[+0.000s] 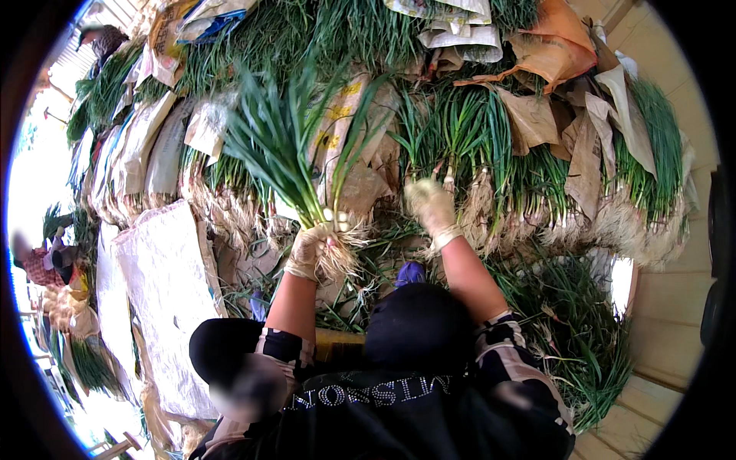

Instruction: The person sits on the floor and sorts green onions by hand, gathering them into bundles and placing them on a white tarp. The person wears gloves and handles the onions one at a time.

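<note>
A work area lined with harvested greens is shown, bounded well to the right of the right hand by pale planking [663,299]; whether this is floor or wall cannot be told. Beyond both hands, green onions are packed in a long row [537,184], their roots turned toward the worker and their leaves partly covered by brown sheets [529,115]. To the left of the left hand, a white sack [169,268] is spread; to the right of and nearer the body than the right hand, a heap of loose green leaves [575,337] is seen.

A bunch of green onions [287,157] is held in the gloved left hand [309,249], whose fingers are wrapped around the lower stems; the leaves are fanned up and away from the grip, and the roots are hung just to its right. The gloved right hand [431,207] is blurred beside the root ends of the row; whether its fingers are curled or pinching anything cannot be told.

The step in hand is judged to be the gathering of stems into a handful. For the next move, a few stems would need to be pinched by the right hand near their bases, while the bunch is kept level at its roots by the left.
</note>
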### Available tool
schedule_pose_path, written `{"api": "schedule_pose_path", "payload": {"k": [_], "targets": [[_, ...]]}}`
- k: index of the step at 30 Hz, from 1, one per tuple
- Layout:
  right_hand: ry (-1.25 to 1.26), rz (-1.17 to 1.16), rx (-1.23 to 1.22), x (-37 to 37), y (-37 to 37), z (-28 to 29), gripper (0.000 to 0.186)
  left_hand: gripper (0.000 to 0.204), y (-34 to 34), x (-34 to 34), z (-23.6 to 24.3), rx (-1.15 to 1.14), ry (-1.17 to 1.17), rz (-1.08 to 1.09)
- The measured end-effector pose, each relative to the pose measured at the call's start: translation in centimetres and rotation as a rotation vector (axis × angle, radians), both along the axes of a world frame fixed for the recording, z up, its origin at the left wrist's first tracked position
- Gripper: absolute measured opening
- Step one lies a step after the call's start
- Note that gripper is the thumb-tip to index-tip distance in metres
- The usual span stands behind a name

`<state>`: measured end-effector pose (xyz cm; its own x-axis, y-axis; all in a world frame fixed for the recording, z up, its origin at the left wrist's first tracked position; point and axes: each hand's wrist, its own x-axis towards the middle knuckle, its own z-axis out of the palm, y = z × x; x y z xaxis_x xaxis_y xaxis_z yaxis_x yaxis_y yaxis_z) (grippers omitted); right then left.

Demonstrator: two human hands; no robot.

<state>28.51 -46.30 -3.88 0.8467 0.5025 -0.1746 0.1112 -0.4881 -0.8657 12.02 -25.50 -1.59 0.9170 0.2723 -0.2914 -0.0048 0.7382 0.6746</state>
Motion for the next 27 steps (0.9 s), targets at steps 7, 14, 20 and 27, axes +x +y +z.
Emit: {"api": "schedule_pose_path", "payload": {"k": [7,14,20,27], "targets": [[-0.316,-0.360,-0.605,6.0,-6.5,-1.6,0.033,0.034,-1.6,-0.8,-3.3,-0.489,0.093,-0.049],[0.293,-0.492,0.591,1.7,-6.7,5.4,0.046,0.058,-3.0,0.1,0.2,-0.577,-0.375,-0.049],[-0.057,0.431,-0.361,-4.7,-0.1,3.9,0.034,0.036,-3.7,1.1,0.5,-0.364,-0.028,-0.089],[-0.064,1.050,-0.450,-5.2,2.6,3.6,0.046,0.031,-1.2,0.9,-2.1,0.038,0.220,-0.367]]}}
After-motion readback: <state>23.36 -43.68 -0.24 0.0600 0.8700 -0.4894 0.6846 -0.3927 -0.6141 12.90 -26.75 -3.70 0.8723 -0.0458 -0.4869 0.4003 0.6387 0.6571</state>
